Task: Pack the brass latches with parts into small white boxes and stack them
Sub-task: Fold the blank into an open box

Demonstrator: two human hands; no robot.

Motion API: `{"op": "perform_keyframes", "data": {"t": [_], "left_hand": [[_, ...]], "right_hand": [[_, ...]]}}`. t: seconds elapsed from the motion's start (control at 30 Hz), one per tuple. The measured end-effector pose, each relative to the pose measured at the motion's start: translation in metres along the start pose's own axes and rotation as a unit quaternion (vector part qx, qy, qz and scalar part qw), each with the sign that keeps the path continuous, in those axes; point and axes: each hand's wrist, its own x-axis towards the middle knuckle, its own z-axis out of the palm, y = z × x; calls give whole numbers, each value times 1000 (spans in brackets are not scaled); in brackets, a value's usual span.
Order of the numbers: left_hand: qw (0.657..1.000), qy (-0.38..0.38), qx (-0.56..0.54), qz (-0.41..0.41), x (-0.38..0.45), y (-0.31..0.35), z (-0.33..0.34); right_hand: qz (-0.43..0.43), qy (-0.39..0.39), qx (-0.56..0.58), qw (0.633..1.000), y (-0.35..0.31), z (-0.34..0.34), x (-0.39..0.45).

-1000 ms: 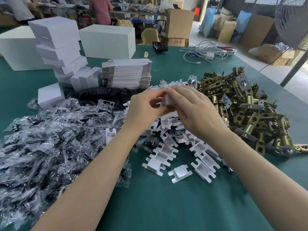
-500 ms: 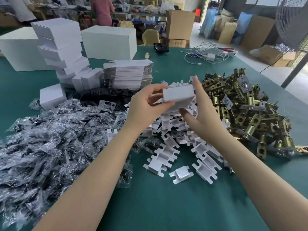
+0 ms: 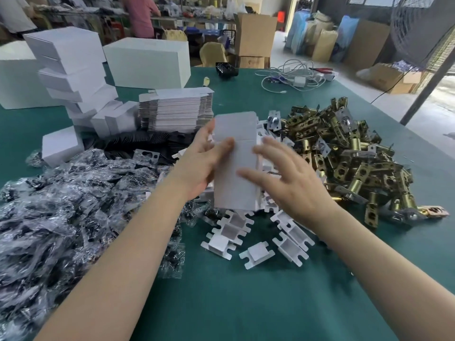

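My left hand (image 3: pixel 197 166) grips a small white box (image 3: pixel 235 163) by its left side, thumb across the front, holding it upright above the table with its top flap raised. My right hand (image 3: pixel 288 178) hovers just right of the box with fingers spread and straight, its fingertips near the box's front face. A heap of brass latches (image 3: pixel 349 156) lies to the right. White folded card inserts (image 3: pixel 256 252) are scattered below the box. Clear bags of parts (image 3: pixel 61 212) cover the left side. Closed small white boxes (image 3: pixel 71 70) are stacked at the far left.
A pile of flat unfolded box blanks (image 3: pixel 176 109) sits behind the hands, with black pieces (image 3: pixel 138 141) beside it. Large white cartons (image 3: pixel 147 61) stand at the back. Cables (image 3: pixel 293 77) lie at the far right on the green table (image 3: pixel 246 303). People stand in the background.
The box has turned from lying sideways between both hands to standing upright in my left hand. My right hand has let go and opened beside it.
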Motion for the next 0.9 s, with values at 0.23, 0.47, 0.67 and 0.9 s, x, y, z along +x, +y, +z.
{"op": "perform_keyframes", "data": {"t": [0.23, 0.47, 0.67, 0.9], "left_hand": [[962, 105, 183, 174, -4, -1, 5], [827, 135, 482, 257, -19, -6, 36], [877, -92, 459, 107, -23, 15, 57], [867, -132, 475, 77, -12, 23, 50]], "right_hand": [[479, -160, -99, 857, 72, -36, -18], [479, -312, 3, 820, 73, -48, -41], [500, -249, 27, 829, 76, -38, -52], [449, -328, -92, 826, 76, -53, -63]]}}
